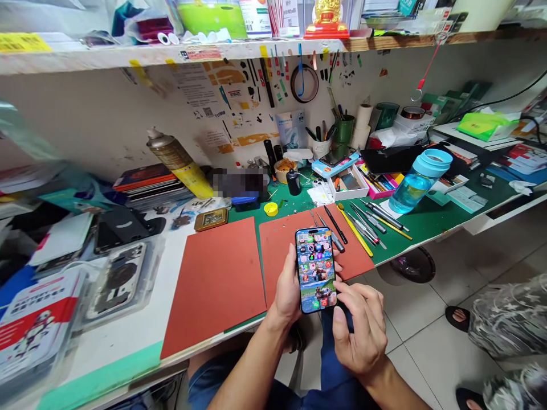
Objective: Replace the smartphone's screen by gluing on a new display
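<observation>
A smartphone (317, 272) with its screen lit, covered in app icons, is held upright over the table's front edge. My left hand (289, 287) is wrapped round it from the left, with fingertips showing past its right side. Close to the phone's lower right edge is my right hand (361, 324), holding nothing. Its fingers are bent and its thumb stands apart from them; I cannot tell whether a fingertip touches the phone. Beneath and behind the phone lies a red-brown mat (277, 242), with a black pen (335, 224) and other slim tools on it.
A second red-brown mat (217, 279) lies left. Right of the phone are a yellow brush (354, 230), several tweezers and a blue water bottle (421, 181). A spray can (179, 160) leans at the back. A shelf (239, 50) overhangs the bench. Another person's foot (459, 316) is at right.
</observation>
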`<state>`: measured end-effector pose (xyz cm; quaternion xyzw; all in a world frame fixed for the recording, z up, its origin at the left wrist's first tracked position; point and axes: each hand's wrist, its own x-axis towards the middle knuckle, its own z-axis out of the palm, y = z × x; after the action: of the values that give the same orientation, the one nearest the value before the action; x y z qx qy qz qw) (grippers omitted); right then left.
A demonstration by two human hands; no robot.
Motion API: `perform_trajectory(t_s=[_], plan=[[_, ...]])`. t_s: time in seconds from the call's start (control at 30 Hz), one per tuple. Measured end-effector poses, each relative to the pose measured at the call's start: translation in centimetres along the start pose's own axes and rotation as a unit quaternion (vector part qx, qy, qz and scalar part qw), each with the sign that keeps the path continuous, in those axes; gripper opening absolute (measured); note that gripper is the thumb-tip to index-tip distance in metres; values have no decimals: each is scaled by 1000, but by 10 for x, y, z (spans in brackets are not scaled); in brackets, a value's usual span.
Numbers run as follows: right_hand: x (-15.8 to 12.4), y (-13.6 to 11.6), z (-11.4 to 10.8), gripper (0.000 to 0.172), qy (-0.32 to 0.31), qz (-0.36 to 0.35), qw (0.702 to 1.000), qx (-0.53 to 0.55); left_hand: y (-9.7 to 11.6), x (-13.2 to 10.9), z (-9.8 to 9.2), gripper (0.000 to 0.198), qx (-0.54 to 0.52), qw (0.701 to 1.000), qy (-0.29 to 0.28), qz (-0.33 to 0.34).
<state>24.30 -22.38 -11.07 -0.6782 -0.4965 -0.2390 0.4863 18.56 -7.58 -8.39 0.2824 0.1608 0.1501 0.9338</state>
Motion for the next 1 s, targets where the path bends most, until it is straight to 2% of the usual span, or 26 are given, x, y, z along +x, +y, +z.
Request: perform_trajectory(t_s=[0.17,0.37,0.6,1.0], plan=[[5,1,3,28,6,-19,1000,-9,0,0,1,79,2,1000,4,3],[8,4,3,31,-66,-6,998,-21,0,-1,4,79,7,1000,15,12],[9,3,6,31,-95,-6,995,-32,0,-1,6,76,-2,1000,23,19],[10,2,9,31,-87,3,995,-53,-1,-1,4,76,-3,999,30,26]])
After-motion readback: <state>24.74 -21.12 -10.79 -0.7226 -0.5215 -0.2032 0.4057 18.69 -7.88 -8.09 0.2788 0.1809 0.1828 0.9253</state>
